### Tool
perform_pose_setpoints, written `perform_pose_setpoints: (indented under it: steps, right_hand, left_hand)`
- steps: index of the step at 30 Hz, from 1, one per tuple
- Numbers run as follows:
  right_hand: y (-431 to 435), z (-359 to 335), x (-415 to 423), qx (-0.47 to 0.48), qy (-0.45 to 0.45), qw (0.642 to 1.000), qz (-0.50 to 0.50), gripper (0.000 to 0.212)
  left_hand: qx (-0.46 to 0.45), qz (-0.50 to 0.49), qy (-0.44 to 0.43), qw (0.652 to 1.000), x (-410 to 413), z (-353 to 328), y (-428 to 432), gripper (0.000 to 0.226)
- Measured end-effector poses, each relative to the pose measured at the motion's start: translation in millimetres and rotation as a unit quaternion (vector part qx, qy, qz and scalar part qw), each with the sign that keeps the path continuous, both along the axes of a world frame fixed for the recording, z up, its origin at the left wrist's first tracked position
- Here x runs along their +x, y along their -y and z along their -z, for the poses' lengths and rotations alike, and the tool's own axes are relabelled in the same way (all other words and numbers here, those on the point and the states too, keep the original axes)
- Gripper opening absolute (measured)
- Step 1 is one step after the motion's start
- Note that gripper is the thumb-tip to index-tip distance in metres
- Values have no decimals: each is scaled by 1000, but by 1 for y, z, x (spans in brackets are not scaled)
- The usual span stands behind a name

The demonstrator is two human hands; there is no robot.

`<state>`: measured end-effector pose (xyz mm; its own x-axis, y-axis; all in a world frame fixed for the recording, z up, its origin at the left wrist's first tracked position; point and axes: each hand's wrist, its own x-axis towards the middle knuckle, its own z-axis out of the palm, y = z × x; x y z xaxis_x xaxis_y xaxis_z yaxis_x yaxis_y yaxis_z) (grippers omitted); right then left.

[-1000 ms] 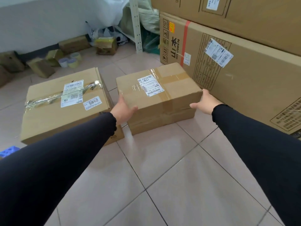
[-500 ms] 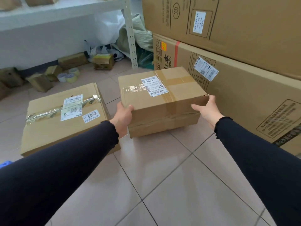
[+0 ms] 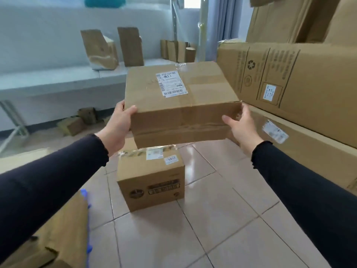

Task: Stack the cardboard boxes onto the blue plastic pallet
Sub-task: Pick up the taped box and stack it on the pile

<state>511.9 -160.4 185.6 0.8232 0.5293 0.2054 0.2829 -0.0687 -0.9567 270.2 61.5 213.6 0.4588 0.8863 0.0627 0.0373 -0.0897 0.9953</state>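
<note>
I hold a taped cardboard box [image 3: 179, 105] with a white shipping label in the air at chest height. My left hand [image 3: 119, 124] grips its left side and my right hand [image 3: 241, 126] grips its right side. Below it on the tiled floor stands a second cardboard box [image 3: 150, 180] with labels on top. At the lower left, a sliver of the blue plastic pallet [image 3: 87, 225] shows beside a brown carton [image 3: 58, 238] that lies over it; most of the pallet is hidden by that carton and my left sleeve.
Large flat cartons [image 3: 301, 89] are stacked along the right. A white shelf [image 3: 58, 78] at the back carries several small boxes, and more small boxes [image 3: 73, 124] lie on the floor under it. Bare tiled floor [image 3: 212, 229] lies ahead and below.
Both hands lifted the labelled box off the floor to chest height. The view rose and swung, so the other floor box now appears beneath the held one and the pallet edge shows lower left.
</note>
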Motion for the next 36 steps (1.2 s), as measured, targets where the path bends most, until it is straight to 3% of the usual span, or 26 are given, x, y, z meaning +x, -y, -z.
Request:
perform_pose_setpoints:
  steps: [10, 13, 17, 24, 36]
  right_hand:
    - [-114, -35, -241, 43, 69, 974, -214, 70]
    - [-132, -28, -306, 53, 76, 954, -286, 72]
    - [-143, -10, -372, 42, 105, 945, -307, 73]
    - [-139, 9, -428, 42, 152, 932, -327, 72]
    - [-138, 22, -440, 31, 161, 933, -321, 72]
  left_hand:
    - [85, -150, -33, 984, -316, -67, -65, 22]
    - [92, -207, -35, 973, -387, -70, -62, 14]
    - [94, -255, -52, 961, -457, -60, -49, 20]
    - [72, -297, -79, 949, -531, -33, -32, 25]
    - [65, -331, -41, 941, -547, -15, -25, 19]
